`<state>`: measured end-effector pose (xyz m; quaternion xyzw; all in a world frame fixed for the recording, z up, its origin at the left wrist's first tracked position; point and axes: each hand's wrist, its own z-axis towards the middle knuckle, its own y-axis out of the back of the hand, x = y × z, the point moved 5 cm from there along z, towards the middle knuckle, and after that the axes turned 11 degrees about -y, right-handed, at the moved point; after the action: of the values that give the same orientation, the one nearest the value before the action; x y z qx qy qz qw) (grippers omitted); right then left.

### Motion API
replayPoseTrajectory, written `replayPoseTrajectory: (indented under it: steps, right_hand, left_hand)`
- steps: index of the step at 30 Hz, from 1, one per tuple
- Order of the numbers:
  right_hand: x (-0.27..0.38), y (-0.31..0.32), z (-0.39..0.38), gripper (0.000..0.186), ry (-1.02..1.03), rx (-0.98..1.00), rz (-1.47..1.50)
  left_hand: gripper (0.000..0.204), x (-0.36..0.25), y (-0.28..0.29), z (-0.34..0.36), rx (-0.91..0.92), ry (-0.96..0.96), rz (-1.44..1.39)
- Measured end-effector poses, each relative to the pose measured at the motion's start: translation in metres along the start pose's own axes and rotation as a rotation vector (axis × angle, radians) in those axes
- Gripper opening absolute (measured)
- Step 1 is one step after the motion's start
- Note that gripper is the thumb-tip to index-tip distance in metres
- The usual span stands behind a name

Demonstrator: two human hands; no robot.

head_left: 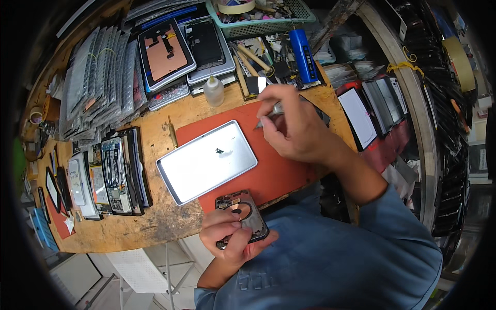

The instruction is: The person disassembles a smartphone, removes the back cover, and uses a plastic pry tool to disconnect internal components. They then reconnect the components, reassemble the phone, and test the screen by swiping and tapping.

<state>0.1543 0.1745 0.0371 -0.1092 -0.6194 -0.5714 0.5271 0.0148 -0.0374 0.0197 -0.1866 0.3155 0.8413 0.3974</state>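
My left hand (232,235) is closed around an opened phone (253,219) at the table's front edge. A copper-coloured round coil and bare inner parts show on the phone's upward side. Above the red mat (279,170), my right hand (292,124) is closed on a silver pointed tool (278,108), its tip toward the left. Fingers cover much of the tool, so its exact kind is hidden. Between the hands and to their left lies a shallow white tray (196,170), with a small dark piece (219,151) in it.
Behind the tray stands a dropper bottle (213,92). Opened tablets (165,54), bubble-wrap sleeves (98,72) and a green basket (268,26) fill the back. A blue cylindrical tool (303,56) lies at the back right. Opened devices (118,173) stand in a row at left.
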Motion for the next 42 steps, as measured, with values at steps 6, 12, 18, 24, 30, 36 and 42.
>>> replayPoseTrajectory:
  steps: [6,12,18,24,30,36,42]
  right_hand:
    - [0.009,-0.001,0.008,0.031,0.032,-0.103,0.036]
    - [-0.009,-0.026,0.012,0.031,-0.027,-0.097,0.107]
    - [0.007,-0.011,0.013,0.029,-0.042,-0.129,0.151]
    - [0.019,-0.006,0.019,0.015,-0.018,0.117,-0.195]
    - [-0.018,-0.053,0.021,0.016,-0.093,0.359,-0.344]
    - [-0.011,-0.066,0.022,0.017,-0.041,0.464,-0.605]
    - [0.002,-0.052,0.023,0.02,-0.042,0.543,-0.535]
  left_hand:
    - [0.05,0.002,-0.004,0.013,-0.068,0.046,0.06]
    - [0.024,0.002,0.001,0.026,-0.086,0.031,0.112]
    - [0.014,0.009,0.001,0.048,-0.108,0.202,-0.017]
    - [0.015,0.012,0.002,0.048,-0.075,0.22,-0.058]
    - [0.02,0.005,0.001,0.032,-0.123,0.115,-0.082]
    - [0.022,0.009,-0.001,0.028,-0.182,0.109,-0.159]
    - [0.023,0.025,-0.008,0.031,-0.258,0.322,-0.464]
